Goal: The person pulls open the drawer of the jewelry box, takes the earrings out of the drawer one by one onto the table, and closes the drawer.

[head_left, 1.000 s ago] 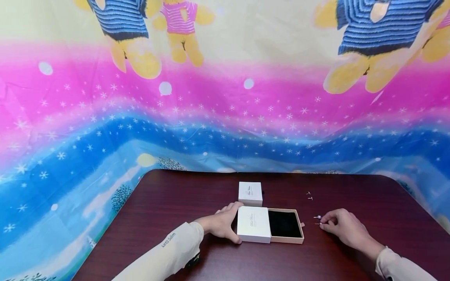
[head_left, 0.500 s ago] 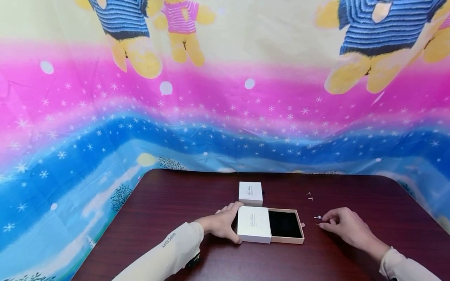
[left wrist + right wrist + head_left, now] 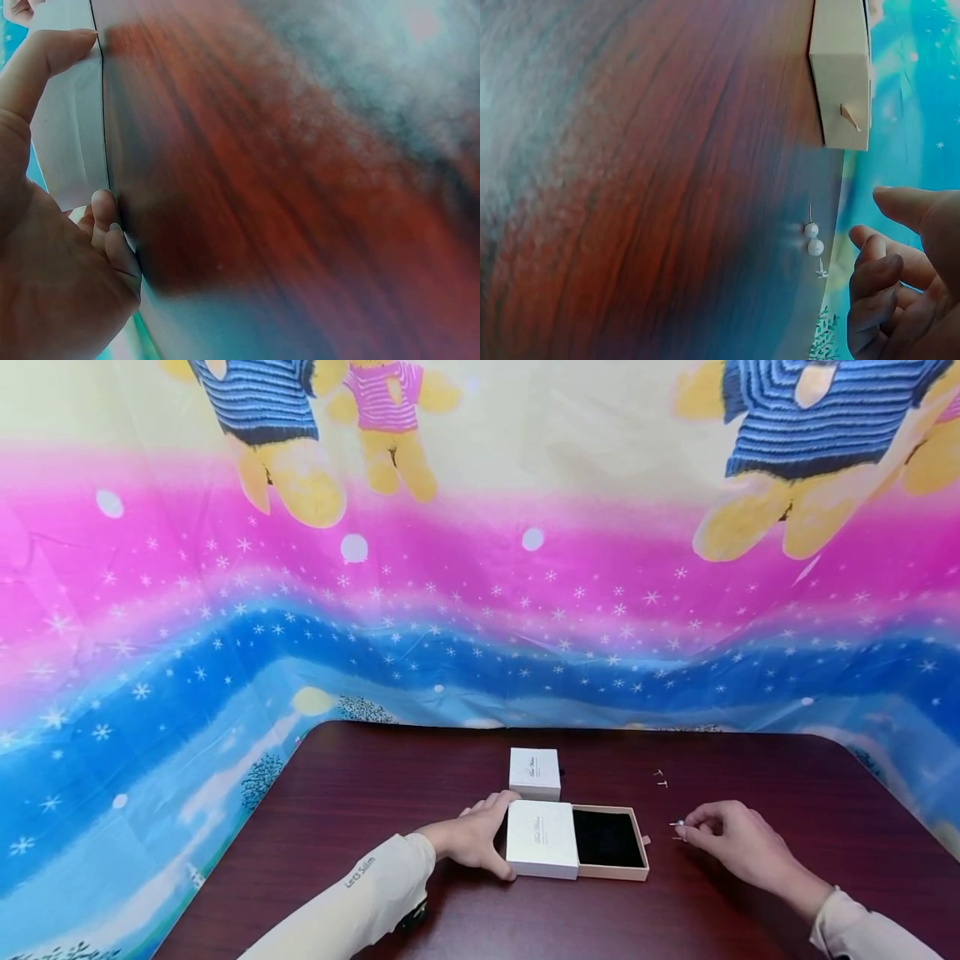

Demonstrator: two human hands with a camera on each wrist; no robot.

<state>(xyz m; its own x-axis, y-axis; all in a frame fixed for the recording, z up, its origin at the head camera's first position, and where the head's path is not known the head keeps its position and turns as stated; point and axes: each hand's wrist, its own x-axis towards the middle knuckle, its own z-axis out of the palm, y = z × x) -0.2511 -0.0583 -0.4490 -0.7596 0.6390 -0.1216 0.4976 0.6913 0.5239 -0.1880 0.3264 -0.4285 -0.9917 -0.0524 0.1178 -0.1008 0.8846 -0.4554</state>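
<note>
My left hand holds a white jewelry box by its left end, thumb at the near corner and fingers at the far one. The box's drawer, lined in black, is pulled out to the right, with a small pull tab on its end. To the right of it, my right hand is close to two pearl earrings on the table. A gap shows between its thumb and index finger in the right wrist view, with the pearls just beyond the fingertips.
A second, smaller white box stands shut behind the first. Two tiny T-shaped pieces lie on the dark wooden table at the back right. A printed cloth hangs behind the table's far edge.
My right thumb and fingertips have shifted slightly up and closer to the upper pearl. The left hand and both boxes have kept their places.
</note>
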